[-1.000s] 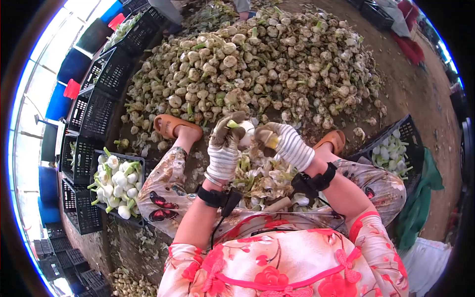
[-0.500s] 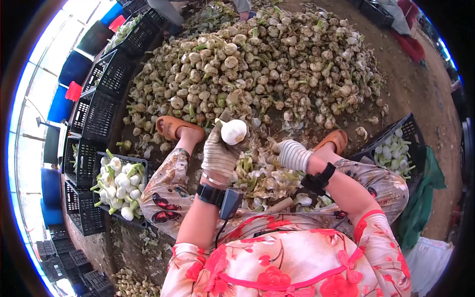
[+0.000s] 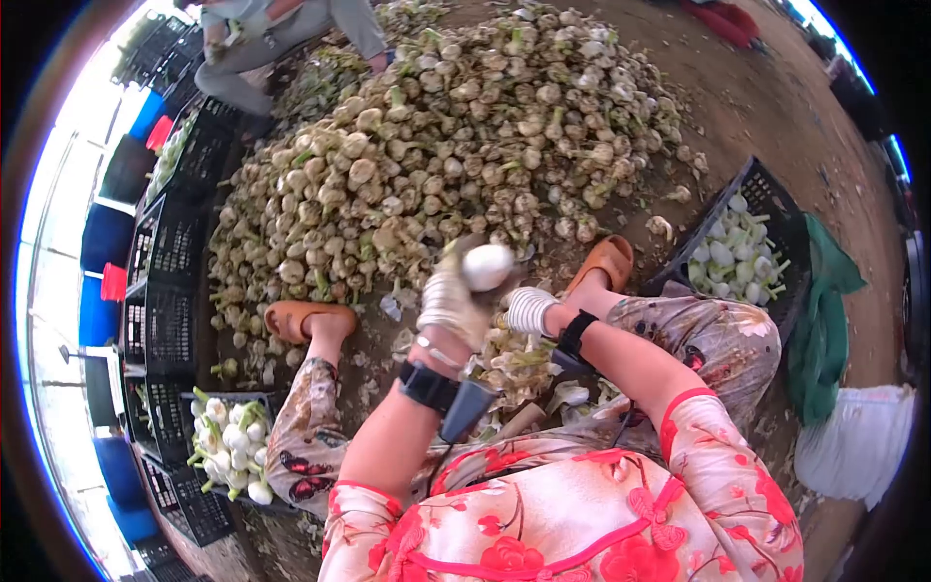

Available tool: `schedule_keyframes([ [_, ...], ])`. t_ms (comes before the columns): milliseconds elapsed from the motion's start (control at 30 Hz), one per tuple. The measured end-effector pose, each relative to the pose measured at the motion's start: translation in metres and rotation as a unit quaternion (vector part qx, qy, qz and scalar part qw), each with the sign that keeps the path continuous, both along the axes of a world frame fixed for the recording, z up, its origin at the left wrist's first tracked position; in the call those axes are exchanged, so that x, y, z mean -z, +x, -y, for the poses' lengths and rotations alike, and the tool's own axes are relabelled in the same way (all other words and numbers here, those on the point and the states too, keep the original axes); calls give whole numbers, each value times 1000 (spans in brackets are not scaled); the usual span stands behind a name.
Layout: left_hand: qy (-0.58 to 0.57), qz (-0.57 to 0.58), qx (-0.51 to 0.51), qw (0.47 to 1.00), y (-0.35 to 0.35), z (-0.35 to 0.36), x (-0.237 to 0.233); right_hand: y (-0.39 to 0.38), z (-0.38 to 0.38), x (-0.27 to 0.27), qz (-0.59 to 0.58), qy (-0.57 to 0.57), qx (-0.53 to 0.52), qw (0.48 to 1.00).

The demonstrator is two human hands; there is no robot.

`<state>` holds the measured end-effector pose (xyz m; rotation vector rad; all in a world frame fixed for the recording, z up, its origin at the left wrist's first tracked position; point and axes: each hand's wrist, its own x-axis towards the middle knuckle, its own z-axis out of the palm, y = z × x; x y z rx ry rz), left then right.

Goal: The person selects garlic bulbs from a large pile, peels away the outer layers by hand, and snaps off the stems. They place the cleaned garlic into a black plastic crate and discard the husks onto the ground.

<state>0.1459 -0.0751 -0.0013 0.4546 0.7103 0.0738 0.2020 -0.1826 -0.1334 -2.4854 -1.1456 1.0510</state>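
Note:
My left hand, in a striped work glove, is closed round a peeled white garlic bulb and blurred by motion. Close by on its right is my right hand, also gloved, with curled fingers; what they hold, if anything, is hidden. Loose garlic skins lie below the hands, between my legs. Beyond my feet spreads a large heap of unpeeled garlic bulbs with dirty skins and short stems.
A crate of cleaned white garlic stands at left, and another crate of garlic at right with green netting beside it. Black crates line the left side. Another person sits beyond the heap. A white sack lies at right.
My left hand has moved right with the garlic bulb, and the hands are closer together. The view has shifted, showing more of the other person at the upper left.

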Motion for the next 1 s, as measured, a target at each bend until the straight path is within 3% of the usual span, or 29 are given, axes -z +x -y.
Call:
schedule_keyframes([
  [33,-48,71,49,995,17,23,-18,18,4,69,38,15,-47,998],
  [67,-49,215,132,967,20,42,-35,36,9,137,78,31,-93,992],
  [133,10,230,110,967,22,60,-70,60,41,50,99,-162,-246,950],
  [167,14,247,128,961,28,55,-62,78,46,37,98,-178,-137,969],
  [200,19,263,145,954,35,42,-46,95,48,23,53,-153,122,979],
  [233,11,227,168,959,38,26,-17,112,48,4,10,-102,362,926],
  [267,75,189,161,966,30,16,0,128,49,0,6,-82,484,871],
  [400,113,21,159,981,-13,-22,70,180,64,56,-33,-178,462,868],
  [467,102,-41,160,981,-28,-35,90,193,68,80,-20,-194,432,881],
  [500,88,-58,135,985,-33,-35,86,194,67,67,-43,-186,425,885],
  [533,88,-75,127,985,-35,-38,87,191,69,66,-9,-151,418,896],
  [600,85,-106,113,984,-41,-42,90,193,69,63,-60,-80,496,863],
  [667,103,-62,116,986,-42,-44,96,188,57,65,14,-20,501,865],
  [700,100,-59,124,985,-38,-44,89,164,43,12,-8,69,427,902],
  [767,95,-32,126,987,-23,-40,71,116,-2,-30,10,323,316,892],
  [800,93,-8,121,988,-17,-40,60,92,-23,-56,25,388,244,889],
  [833,91,8,94,991,-13,-36,34,63,-40,-82,65,406,172,895],
  [867,94,54,85,990,-10,-43,36,36,-52,-103,123,401,105,902],
  [900,139,42,1,989,-17,-51,50,12,-59,-120,183,392,44,901],
  [933,182,29,-83,979,-24,-57,45,-6,-62,-131,169,417,36,892],
  [1000,194,162,-123,960,-55,-76,35,-24,-72,-139,-87,582,141,796],
])
